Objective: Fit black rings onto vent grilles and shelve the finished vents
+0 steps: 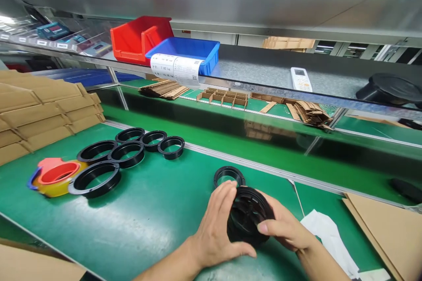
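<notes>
Both hands hold one round black plastic part (248, 218) just above the green table (148, 215). My left hand (216, 228) cups its left side, thumb underneath. My right hand (286, 227) grips its right side, with a finger laid across the front. A single black ring (228, 175) lies flat on the table just beyond my left fingertips. Several more black rings (128, 153) of different sizes lie in a cluster to the left.
A yellow tape roll with a red dispenser (56, 176) sits at the far left, next to stacked flat cardboard (42, 112). White paper (326, 232) and a cardboard sheet (389, 228) lie to the right. Red bin (138, 37), blue bin (187, 52) and a white remote (300, 79) rest on the shelf.
</notes>
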`<move>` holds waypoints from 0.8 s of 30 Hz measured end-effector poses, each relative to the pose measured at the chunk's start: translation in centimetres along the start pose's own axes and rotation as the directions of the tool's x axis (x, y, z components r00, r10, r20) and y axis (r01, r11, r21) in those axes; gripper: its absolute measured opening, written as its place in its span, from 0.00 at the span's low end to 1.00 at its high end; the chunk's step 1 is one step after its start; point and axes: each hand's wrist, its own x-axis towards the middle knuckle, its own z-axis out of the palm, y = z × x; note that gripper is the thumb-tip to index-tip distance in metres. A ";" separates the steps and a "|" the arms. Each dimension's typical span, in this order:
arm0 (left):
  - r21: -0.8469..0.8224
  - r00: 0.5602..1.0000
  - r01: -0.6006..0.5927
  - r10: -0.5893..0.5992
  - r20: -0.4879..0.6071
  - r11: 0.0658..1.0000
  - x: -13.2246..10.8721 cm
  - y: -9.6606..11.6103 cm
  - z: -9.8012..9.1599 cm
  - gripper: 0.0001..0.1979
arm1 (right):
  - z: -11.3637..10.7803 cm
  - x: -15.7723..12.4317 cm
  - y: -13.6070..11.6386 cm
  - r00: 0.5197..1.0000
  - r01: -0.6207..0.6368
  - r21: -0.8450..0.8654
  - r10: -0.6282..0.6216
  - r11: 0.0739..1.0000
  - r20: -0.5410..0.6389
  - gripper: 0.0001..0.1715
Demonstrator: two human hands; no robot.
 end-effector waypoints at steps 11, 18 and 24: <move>-0.004 0.992 0.127 -0.127 0.000 0.992 -0.9 -0.7 0.6 0.64 | -0.5 -0.5 0.8 0.973 -0.067 0.128 0.093 0.989 -0.209 0.27; -0.076 0.985 0.174 -0.175 -0.003 0.982 -0.7 -0.6 0.8 0.63 | -0.2 0.2 0.8 0.956 -0.021 -0.001 0.019 1.000 -0.293 0.28; -0.134 0.980 0.195 -0.199 -0.014 0.972 -0.9 -0.7 1.1 0.63 | -0.4 0.5 0.9 0.946 -0.067 -0.028 0.055 0.997 -0.320 0.28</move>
